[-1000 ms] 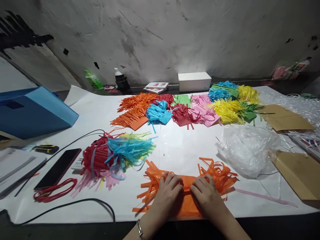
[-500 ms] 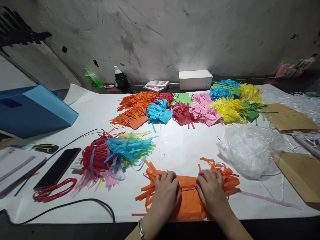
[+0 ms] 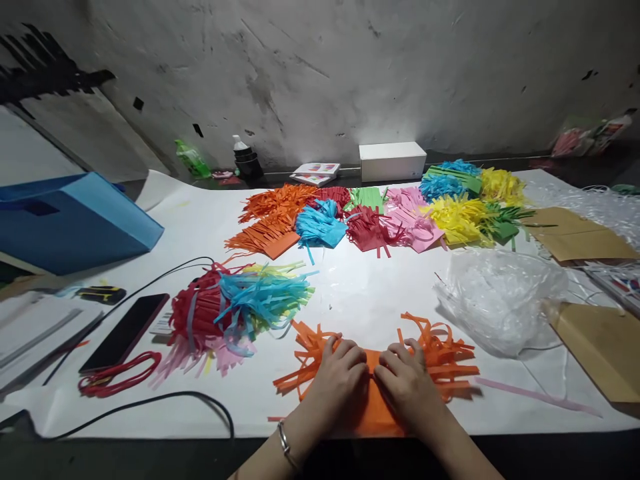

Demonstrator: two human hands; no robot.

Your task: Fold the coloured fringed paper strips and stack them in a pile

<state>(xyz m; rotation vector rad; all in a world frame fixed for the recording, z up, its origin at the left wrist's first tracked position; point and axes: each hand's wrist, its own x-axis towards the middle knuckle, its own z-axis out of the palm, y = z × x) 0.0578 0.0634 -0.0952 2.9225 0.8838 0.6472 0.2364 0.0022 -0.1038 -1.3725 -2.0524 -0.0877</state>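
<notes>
A sheet of orange fringed tissue paper [image 3: 374, 415] lies at the table's near edge, with cut strips spreading out at its left and right ends. My left hand [image 3: 336, 381] rests on its left part, fingers curled over a crosswise fold. On the right part, my right hand [image 3: 409, 383] grips the same fold with bent fingers, and the two hands are close together near the middle. Both thumbs and the paper beneath my palms are hidden. To the left lies a bundle of red, blue, yellow and pink tissue fringe [image 3: 200, 313].
Several coloured fringed tissue pieces [image 3: 367, 227] lie in rows at the back. On the right are a clear plastic bag [image 3: 500, 300] and brown paper envelopes [image 3: 600, 340]. A phone [image 3: 125, 333], red cord [image 3: 120, 373], black cable [image 3: 150, 403] and blue box [image 3: 75, 220] are at left.
My hands have moved closer together along the fold, the right one shifting left. The view has shifted slightly, so things at the left appear further right.
</notes>
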